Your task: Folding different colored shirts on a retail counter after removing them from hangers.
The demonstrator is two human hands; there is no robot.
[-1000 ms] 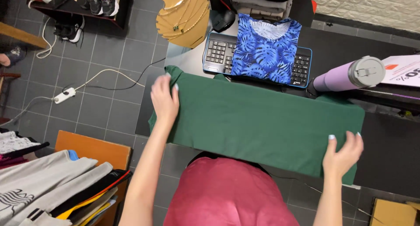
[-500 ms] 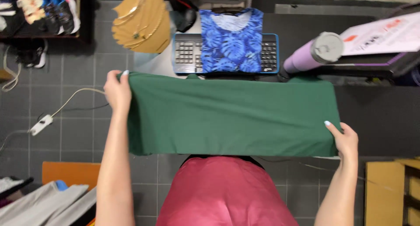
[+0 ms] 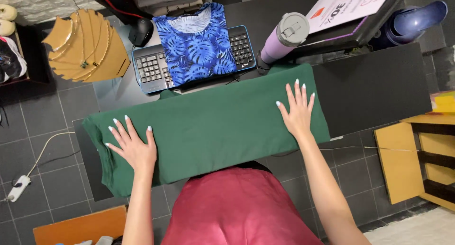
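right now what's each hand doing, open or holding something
Left hand: open, flat on the green cloth, holding nothing.
Right hand: open, fingers spread, flat on the same cloth.

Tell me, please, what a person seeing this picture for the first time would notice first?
The eye falls first on the wide dark green cloth spread across the black table, with the left hand and the right hand pressed flat on it, fingers spread. Just behind it, a folded blue leaf-print shirt lies on a keyboard. A lilac tumbler stands to the right of it.
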